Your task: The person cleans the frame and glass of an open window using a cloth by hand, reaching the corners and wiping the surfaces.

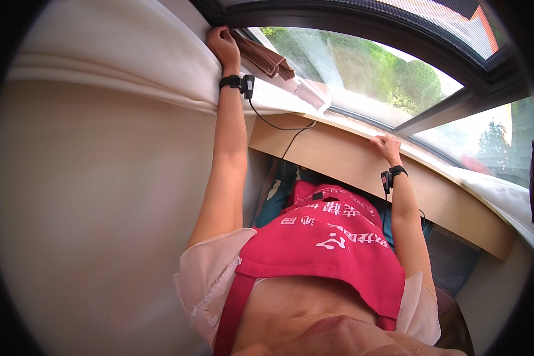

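High at the left side of the window, my left hand [224,48] is closed on a brown cloth [263,57]. The cloth hangs folded from it towards the lower right, and the fingertips are partly hidden. This hand is raised against the dark window frame [293,17] beside a white curtain [129,49]. Lower and to the right, my right hand [388,147] rests its fingers on the edge of the windowsill [360,128]. Nothing shows in that hand. The glass pane [360,66] has greenery behind it.
A pale wooden board [329,149] runs below the sill. Both wrists wear black straps with small devices; a thin cable [276,127] loops from the left one. A plain wall [93,187] is close on the left. More white curtain [494,187] lies at the right.
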The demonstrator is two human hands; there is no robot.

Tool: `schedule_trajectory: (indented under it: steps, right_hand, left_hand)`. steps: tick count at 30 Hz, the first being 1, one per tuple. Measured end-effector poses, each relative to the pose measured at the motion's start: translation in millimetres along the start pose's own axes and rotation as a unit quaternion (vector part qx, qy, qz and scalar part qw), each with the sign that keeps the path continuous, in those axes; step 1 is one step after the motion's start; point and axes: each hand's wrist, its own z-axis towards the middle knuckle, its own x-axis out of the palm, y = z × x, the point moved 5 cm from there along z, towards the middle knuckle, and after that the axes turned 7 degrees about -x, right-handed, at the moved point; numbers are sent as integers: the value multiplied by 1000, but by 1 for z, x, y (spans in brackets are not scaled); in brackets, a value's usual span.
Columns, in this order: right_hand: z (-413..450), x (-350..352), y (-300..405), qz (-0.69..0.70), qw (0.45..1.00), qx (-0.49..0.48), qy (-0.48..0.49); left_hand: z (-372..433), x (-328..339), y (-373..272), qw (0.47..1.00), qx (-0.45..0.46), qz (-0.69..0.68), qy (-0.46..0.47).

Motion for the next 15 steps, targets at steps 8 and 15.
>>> schedule_trajectory:
  steps: [8, 15]
  right_hand:
    - [7, 10, -12, -17, 1000, -2, 22]
    - [5, 6, -10, -4, 1000, 2, 12]
  left_hand:
    - [3, 2, 9, 999, -17, -46, 7]
    - [6, 5, 21, 997, -62, -48, -22]
